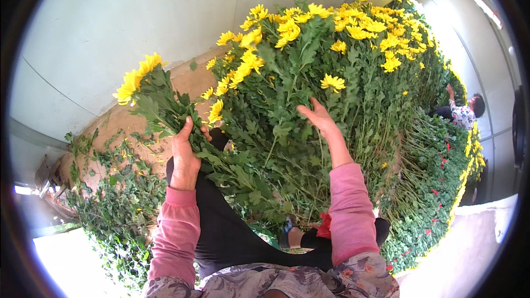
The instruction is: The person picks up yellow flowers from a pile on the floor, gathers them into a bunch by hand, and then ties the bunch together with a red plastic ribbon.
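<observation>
My left hand [185,155] is closed around a bunch of yellow chrysanthemums [159,99], left of the main pile. Its blooms point up and to the left, while the leafy stems run down to the right over my leg. Over the pile of cut chrysanthemums [352,74], my right hand [321,118] touches the foliage beside a leafy stem [292,78]. The thumb and a finger show apart there; leaves hide the others, so I cannot tell whether they grip the stem. A single yellow bloom [332,83] lies just above this hand.
Stripped leaves and petals [120,190] litter the ground at left. A pale wall panel [136,16] rises behind the flowers. Bundles with red ties [439,190] are stacked at right, near another person [461,114]. A red cloth-like thing [324,226] is by my right forearm.
</observation>
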The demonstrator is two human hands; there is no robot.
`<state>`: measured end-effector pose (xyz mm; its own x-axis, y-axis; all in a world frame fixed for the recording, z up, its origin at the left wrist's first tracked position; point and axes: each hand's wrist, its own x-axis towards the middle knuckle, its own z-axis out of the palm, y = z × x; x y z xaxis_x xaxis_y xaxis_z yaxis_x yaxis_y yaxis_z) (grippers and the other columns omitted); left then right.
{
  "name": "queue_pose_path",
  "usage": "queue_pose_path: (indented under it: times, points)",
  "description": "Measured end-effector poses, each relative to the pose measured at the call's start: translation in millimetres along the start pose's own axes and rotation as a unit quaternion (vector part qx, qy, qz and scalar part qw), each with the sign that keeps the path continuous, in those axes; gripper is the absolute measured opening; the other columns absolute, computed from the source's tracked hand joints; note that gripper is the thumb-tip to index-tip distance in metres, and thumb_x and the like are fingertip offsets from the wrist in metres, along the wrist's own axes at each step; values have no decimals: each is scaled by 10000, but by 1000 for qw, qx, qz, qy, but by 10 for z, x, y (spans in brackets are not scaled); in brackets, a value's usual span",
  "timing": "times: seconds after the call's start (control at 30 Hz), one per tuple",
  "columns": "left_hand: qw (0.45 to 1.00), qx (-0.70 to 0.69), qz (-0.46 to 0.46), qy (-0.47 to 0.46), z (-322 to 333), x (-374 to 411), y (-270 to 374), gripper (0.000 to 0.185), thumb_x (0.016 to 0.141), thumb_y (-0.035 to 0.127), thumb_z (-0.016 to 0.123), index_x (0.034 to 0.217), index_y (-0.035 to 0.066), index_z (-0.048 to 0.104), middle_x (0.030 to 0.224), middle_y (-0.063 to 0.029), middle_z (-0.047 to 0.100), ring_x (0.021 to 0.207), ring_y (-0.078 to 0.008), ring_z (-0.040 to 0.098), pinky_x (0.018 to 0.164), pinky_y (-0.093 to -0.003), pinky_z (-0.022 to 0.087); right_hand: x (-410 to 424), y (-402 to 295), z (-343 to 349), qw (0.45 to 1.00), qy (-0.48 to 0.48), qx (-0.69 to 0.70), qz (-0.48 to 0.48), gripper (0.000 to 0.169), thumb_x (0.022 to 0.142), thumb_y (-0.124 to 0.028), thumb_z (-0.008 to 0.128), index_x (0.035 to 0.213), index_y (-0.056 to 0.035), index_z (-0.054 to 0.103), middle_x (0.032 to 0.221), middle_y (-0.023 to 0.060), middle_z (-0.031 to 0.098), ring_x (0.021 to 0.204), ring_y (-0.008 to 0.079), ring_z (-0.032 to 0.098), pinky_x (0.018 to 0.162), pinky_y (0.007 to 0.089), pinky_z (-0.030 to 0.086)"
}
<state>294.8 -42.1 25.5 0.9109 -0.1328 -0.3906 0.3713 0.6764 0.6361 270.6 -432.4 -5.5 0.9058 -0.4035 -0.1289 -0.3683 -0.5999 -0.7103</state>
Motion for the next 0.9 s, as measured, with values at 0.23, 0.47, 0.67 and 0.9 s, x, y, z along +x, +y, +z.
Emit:
queue_pose_path:
  times: [0.23, 0.47, 0.67, 0.9]
  points:
    - [1000, 27, -3, -2, -68, 44, -54, 241, 966, 310, 575, 974, 70, 555, 755, -76, 587, 651, -198, 564, 626, -352, 492, -197, -341, -51, 965, 165, 201, 38, 482, 941, -363, 616, 1261, -4, 591, 917, 48, 683, 754, 177, 603, 745, 323, 474]
    - [999, 30, -2, -18, -10, 58, -115, 250, 953, 314, 595, 966, 67, 556, 755, -83, 599, 655, -211, 585, 618, -364, 512, -70, -195, -216, 952, 277, 102, 82, 407, 972, -343, 552, 1189, -2, 606, 1061, 106, 677, 928, 264, 633, 828, 392, 475]
    - [1000, 16, -11, -9, 3, 62, -112, 230, 956, 295, 591, 973, 68, 559, 752, -83, 606, 641, -214, 594, 607, -371, 523, -211, -299, 257, 932, 143, 293, 159, 330, 994, -336, 523, 1184, -70, 567, 995, 37, 637, 883, 134, 568, 667, 267, 480]
    - [1000, 12, -17, 2, 60, 23, -123, 234, 958, 282, 587, 971, 49, 569, 753, -90, 613, 631, -219, 604, 607, -378, 533, 57, -90, 1026, 910, 69, 382, 144, 542, 992, -361, 525, 1361, 17, 404, 1338, 127, 516, 1218, 207, 517, 934, 387, 480]
